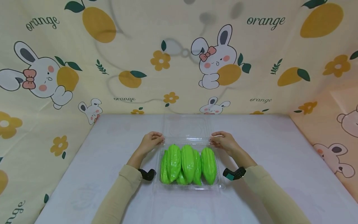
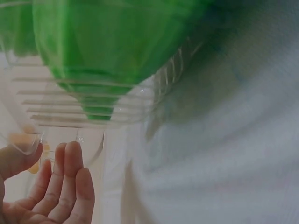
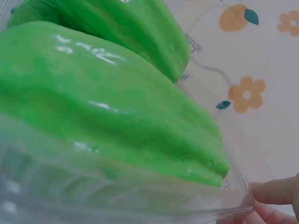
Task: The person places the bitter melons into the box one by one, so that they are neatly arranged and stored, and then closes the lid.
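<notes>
A clear plastic clamshell box (image 1: pixel 190 187) stands in the middle of the table, its transparent lid (image 1: pixel 185 126) folded back behind it. Several glossy green ridged fruits (image 1: pixel 188 163), like star fruit, lie inside. At the box's back left corner, my left hand (image 1: pixel 151 142) holds the edge near the hinge with thumb and fingertips; the left wrist view shows the thumb (image 2: pixel 21 161) against a plastic corner. My right hand (image 1: pixel 225 143) pinches the rim at the back right corner, thumb above and fingers beneath in the right wrist view. One fruit (image 3: pixel 112 107) fills much of that view.
The box rests on a white table surface (image 1: pixel 106 161). Behind it hangs a cream cloth (image 1: pixel 179 77) printed with rabbits, oranges and flowers, which also runs along the left side. A peach-coloured cloth (image 1: pixel 335 130) borders the right side.
</notes>
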The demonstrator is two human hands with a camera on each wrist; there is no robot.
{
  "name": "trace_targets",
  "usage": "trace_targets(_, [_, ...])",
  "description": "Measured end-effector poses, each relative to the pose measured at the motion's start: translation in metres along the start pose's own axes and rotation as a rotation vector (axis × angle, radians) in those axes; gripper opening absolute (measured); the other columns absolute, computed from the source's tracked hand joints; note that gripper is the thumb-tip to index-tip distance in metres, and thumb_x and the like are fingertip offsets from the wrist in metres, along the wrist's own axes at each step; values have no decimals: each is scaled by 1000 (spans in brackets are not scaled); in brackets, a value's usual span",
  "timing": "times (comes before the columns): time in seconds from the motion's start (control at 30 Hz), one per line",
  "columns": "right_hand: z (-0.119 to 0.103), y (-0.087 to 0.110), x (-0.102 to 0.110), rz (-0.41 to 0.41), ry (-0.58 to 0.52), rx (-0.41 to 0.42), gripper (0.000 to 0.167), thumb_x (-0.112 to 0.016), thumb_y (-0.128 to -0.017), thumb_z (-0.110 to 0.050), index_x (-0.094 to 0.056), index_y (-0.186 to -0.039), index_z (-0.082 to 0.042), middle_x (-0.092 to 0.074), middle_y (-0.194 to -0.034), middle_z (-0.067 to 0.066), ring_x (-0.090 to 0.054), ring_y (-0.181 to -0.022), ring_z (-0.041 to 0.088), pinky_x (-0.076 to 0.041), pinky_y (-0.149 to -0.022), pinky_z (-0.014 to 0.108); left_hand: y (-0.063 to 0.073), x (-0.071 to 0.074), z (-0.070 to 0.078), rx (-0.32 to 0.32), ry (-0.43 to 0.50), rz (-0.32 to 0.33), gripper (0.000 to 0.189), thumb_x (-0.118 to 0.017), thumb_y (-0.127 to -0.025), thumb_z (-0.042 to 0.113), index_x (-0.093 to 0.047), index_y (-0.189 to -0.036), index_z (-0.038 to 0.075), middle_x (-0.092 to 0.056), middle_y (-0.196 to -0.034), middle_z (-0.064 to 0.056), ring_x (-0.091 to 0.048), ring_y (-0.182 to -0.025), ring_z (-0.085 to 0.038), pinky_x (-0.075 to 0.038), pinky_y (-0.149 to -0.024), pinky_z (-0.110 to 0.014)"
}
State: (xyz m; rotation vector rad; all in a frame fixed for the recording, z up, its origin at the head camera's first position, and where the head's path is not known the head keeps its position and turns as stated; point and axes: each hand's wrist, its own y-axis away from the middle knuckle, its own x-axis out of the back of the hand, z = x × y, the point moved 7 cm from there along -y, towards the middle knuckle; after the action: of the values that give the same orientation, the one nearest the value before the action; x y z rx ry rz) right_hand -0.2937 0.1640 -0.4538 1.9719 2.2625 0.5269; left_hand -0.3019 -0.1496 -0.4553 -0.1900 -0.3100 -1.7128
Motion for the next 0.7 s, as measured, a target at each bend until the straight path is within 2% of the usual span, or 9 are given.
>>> trace_targets(0.43, [-2,1,1,7,1,20,37,-57,-95,-10,-42,-125,8,-66,-74,-9,-65,-69,2,-57,-68,17,0,-1,0,-14,19,12,24,-58,-96,10,-55,-113,-6,-69,-104,-21,-66,-84,-6,-57,-84,-26])
trace_targets(0.7, [-1,0,2,-10,-3,51,45,-54,-96,-7,-35,-131,13,-66,-72,-11,-65,-68,0,-56,-68,16,-2,-1,0,-23,36,21,22,-59,-95,9,-54,-111,-6,-68,-105,-22,-66,-84,-6,-57,-81,-21])
